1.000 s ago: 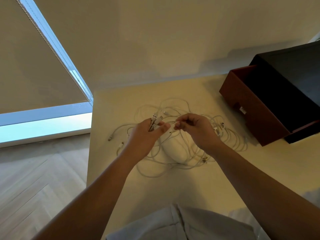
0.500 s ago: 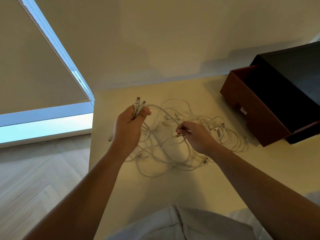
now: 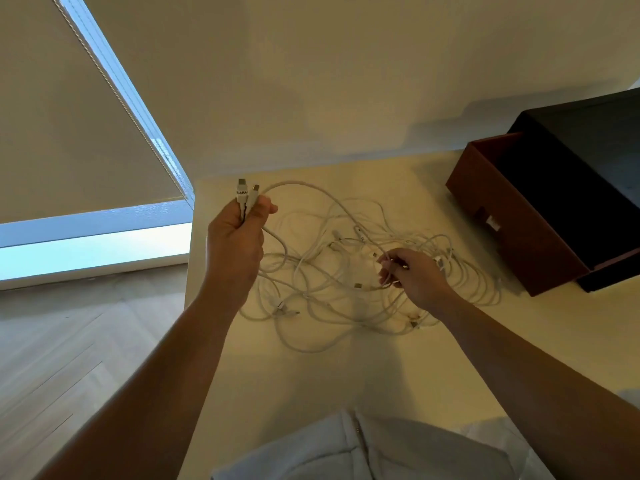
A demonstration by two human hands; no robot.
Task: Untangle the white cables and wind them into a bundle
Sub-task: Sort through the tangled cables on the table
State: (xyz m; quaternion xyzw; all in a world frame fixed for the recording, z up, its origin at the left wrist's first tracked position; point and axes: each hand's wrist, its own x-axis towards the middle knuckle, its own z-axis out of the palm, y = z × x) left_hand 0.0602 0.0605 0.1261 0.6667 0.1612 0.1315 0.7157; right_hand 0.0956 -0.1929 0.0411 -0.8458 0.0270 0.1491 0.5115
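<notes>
The person seems to be teasing one cable (image 3: pixel 298 183) free; I'd be drawing it out slowly, the right hand (image 3: pixel 412 275) feeding slack so no knot is tightening. The left hand (image 3: pixel 235 237) is gripping two plugs (image 3: pixel 246 195) in a curled fist, raised, arm reaching forward. The right, lower, is pinching the cables (image 3: pixel 311 282), which are lying tangled on the table (image 3: pixel 346 382) between and under both hands.

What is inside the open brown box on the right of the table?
The brown box shows only a dark interior; no contents are visible. Its floor is in deep shadow and its right end runs out of frame, so something could lie there unseen.
</notes>
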